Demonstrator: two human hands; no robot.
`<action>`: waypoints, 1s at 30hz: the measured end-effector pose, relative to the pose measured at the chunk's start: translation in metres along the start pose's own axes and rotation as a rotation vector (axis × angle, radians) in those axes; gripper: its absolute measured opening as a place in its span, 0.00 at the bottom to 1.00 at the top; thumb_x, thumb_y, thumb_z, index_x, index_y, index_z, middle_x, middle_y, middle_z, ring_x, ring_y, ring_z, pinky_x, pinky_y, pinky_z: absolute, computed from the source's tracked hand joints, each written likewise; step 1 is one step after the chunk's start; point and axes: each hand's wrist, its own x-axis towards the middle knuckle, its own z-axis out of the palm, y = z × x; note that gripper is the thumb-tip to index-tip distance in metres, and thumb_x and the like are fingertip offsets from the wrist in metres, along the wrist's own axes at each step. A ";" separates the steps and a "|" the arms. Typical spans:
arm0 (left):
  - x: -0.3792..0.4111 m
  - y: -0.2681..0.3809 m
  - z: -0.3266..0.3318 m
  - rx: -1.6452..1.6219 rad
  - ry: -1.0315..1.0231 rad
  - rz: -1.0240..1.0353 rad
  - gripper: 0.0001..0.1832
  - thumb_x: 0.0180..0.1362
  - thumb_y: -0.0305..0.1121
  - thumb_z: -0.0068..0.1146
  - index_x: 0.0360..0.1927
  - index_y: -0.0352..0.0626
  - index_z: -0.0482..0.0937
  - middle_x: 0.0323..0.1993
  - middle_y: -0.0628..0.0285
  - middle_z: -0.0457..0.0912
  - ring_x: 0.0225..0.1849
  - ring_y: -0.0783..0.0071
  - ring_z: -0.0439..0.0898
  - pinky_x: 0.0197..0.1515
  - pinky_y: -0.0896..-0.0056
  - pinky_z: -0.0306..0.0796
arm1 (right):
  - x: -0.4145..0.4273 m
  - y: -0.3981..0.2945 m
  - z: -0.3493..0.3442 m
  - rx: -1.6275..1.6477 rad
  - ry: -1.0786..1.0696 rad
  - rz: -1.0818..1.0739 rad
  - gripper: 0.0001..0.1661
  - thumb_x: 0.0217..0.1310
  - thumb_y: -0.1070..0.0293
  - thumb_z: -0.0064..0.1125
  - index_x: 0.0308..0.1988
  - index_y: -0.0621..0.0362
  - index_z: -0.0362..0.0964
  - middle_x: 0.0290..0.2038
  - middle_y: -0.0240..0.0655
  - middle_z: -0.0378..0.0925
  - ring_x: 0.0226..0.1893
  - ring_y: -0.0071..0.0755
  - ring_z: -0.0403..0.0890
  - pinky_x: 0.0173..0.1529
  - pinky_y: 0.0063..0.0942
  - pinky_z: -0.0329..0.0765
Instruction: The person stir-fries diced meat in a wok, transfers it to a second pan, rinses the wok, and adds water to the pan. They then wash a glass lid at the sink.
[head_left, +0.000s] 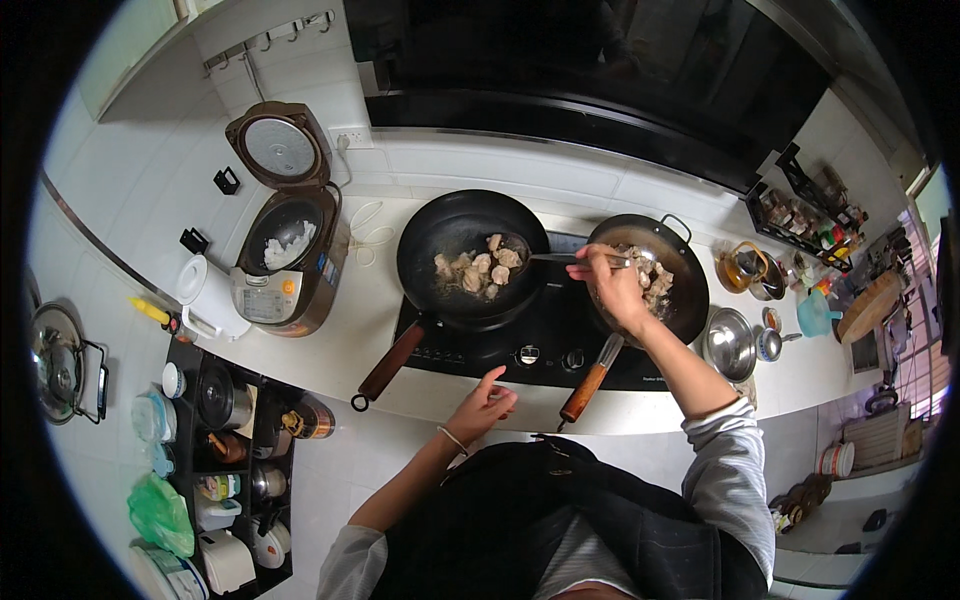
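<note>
My right hand (616, 281) grips the metal handle of a cooking utensil (559, 258), whose far end lies among pieces of browned meat (472, 271) in the left black wok (427, 225). The hand hangs above the left side of a second wok (690, 315), which also holds meat pieces (654, 281). My left hand (484, 409) is empty, fingers apart, over the counter's front edge. Near it are the left wok's wooden handle (390, 366) and the right wok's wooden handle (585, 391). Both woks sit on a black cooktop (487, 356) with control knobs.
A rice cooker (281, 292) with raised lid holds some white rice (291, 247). Beside it stands a white pitcher (210, 296). At right are a steel bowl (730, 343), an amber glass pot (735, 270) and a spice rack (799, 225). A dark range hood (585, 82) overhangs the cooktop.
</note>
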 end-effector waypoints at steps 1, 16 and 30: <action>-0.002 0.002 -0.002 -0.001 0.004 -0.011 0.35 0.66 0.37 0.54 0.73 0.48 0.50 0.49 0.57 0.71 0.46 0.70 0.79 0.48 0.70 0.75 | -0.003 -0.011 0.007 -0.100 -0.031 -0.056 0.16 0.72 0.67 0.44 0.40 0.71 0.72 0.35 0.40 0.79 0.37 0.33 0.85 0.44 0.28 0.83; 0.056 0.014 0.056 0.039 -0.140 -0.069 0.34 0.66 0.38 0.55 0.71 0.46 0.53 0.47 0.60 0.72 0.45 0.74 0.78 0.44 0.73 0.74 | -0.090 -0.097 -0.161 -0.122 0.393 -0.151 0.20 0.75 0.62 0.41 0.44 0.70 0.70 0.42 0.41 0.77 0.39 0.37 0.84 0.44 0.30 0.83; 0.080 0.028 0.121 0.169 -0.252 -0.183 0.40 0.67 0.39 0.51 0.75 0.45 0.41 0.28 0.62 0.74 0.20 0.77 0.74 0.22 0.73 0.71 | -0.076 -0.002 -0.319 -0.404 0.462 0.155 0.22 0.73 0.62 0.42 0.41 0.74 0.73 0.35 0.44 0.82 0.34 0.37 0.86 0.40 0.29 0.82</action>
